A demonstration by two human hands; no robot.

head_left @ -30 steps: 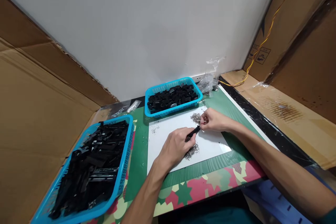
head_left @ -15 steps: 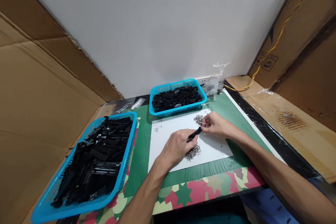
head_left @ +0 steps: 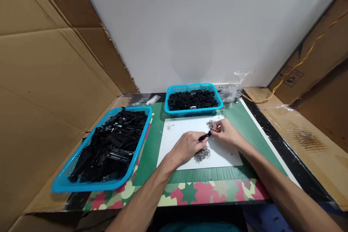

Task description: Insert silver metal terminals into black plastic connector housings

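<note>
Head view shows your left hand gripping the black part above the white sheet, your right fingers pinching a thin metal piece at its tip, where a loose pinch could drop that sliver onto the sheet.

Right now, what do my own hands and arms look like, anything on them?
Your left hand and right hand are ungloved, with no rings, watch or bracelet visible. Both forearms are uncovered, with no sleeve in view. Fingernail details are too small to tell.
</note>
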